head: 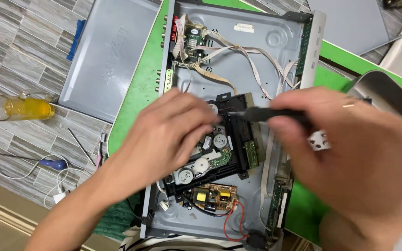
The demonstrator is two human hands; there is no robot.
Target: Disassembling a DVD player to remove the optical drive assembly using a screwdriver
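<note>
An opened disc player chassis (266, 42) lies on a green table (138, 97), its grey metal floor bare at the far end. A black disc-drive mechanism (219, 153) with white gears sits in the middle. My left hand (168, 135) rests on the mechanism's left side, fingers curled onto its top edge. My right hand (350, 153) grips a black-handled tool (266, 113), whose tip points left at the mechanism's upper edge near my left fingertips. A small brown power board (212, 196) with a yellow part lies below the mechanism. Ribbon cables (238, 51) run from a small board (192, 37) at the far left.
The player's grey cover (108, 56) lies on the tiled floor to the left. A glass with yellow liquid (22, 108), a blue-handled tool (54, 163), white cables and a thin metal rod lie on the floor. A shiny metal item (391, 93) stands at right.
</note>
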